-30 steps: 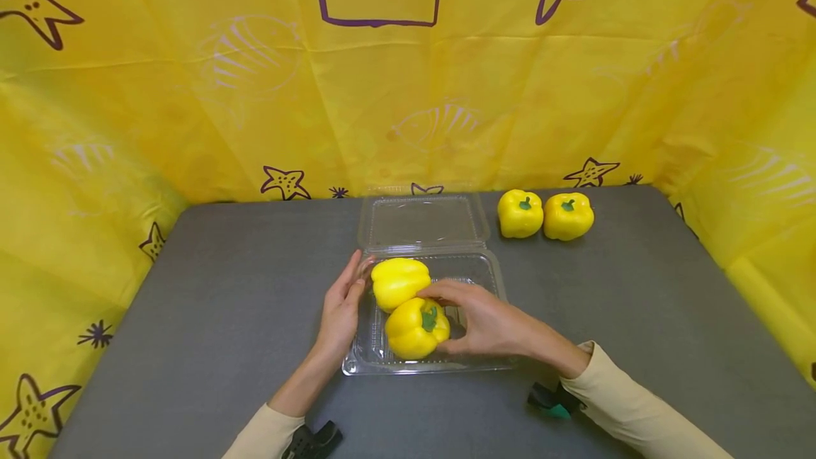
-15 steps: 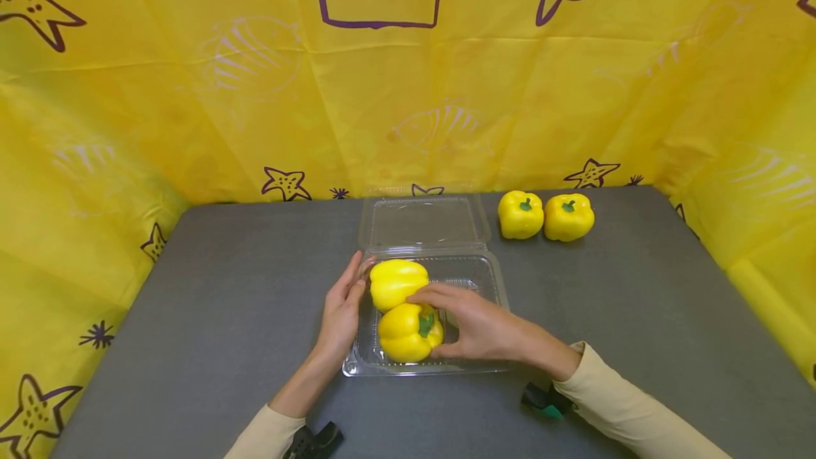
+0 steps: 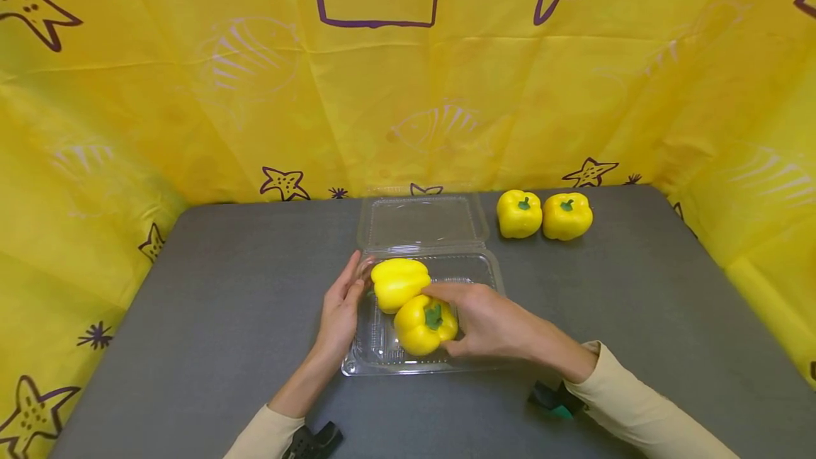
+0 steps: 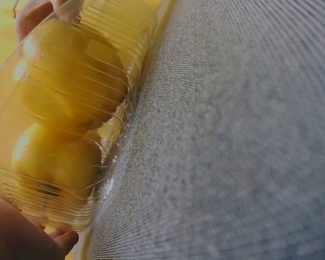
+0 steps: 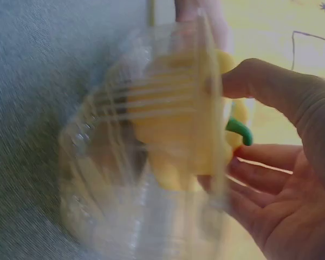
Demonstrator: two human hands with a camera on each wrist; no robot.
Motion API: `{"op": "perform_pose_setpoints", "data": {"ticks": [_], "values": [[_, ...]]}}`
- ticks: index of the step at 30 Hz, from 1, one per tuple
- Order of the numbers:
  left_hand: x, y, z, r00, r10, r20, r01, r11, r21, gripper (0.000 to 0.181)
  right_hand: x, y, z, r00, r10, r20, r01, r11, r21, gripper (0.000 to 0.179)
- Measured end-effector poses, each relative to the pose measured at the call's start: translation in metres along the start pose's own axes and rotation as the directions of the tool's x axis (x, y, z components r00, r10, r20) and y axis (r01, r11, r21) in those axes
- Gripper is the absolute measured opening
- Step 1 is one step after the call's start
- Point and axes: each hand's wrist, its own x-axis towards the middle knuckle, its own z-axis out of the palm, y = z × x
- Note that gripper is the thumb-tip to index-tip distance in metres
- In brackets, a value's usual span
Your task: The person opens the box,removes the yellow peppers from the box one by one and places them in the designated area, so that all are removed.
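Observation:
A clear plastic clamshell container (image 3: 446,367) lies on the table with its lid (image 3: 423,222) folded back. Two yellow bell peppers are in its left half: a rear bell pepper (image 3: 398,282) on its side, and a front bell pepper (image 3: 417,328) whose green stem (image 5: 241,131) points toward my right hand. My right hand (image 3: 494,321) grips this front pepper from the right, thumb and fingers on opposite sides. At the container's left rear corner, my left hand (image 3: 341,310) holds the rim, thumb on top and fingers seen through the plastic. In the left wrist view both peppers show blurrily through the wall.
Two more yellow bell peppers, one left (image 3: 519,214) and one right (image 3: 567,216), stand stem up at the back right of the grey table (image 3: 223,289). A yellow printed cloth (image 3: 255,112) walls off the back and both sides.
My right hand first shifted the front pepper slightly left and toward me, then back right and away. Its stem now faces more upward. The left hand and container stay in place.

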Motion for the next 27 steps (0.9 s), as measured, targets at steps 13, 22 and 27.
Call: {"op": "perform_pose_setpoints", "data": {"ticks": [13, 22, 27], "values": [[-0.001, 0.001, 0.000, 1.000, 0.003, 0.005, -0.003, 1.000, 0.017, 0.055, 0.000, 0.000, 0.002, 0.999, 0.016, 0.032, -0.018, 0.998, 0.058, 0.075], [0.000, 0.000, -0.001, 1.000, 0.007, 0.018, -0.007, 1.000, 0.029, 0.055, 0.001, 0.003, 0.012, 1.000, 0.005, -0.001, -0.005, 0.994, 0.109, 0.077], [0.000, 0.000, 0.000, 1.000, 0.011, 0.014, -0.011, 1.000, 0.006, 0.055, 0.001, 0.002, 0.014, 1.000, -0.004, -0.027, 0.007, 0.995, 0.095, 0.078]]}}
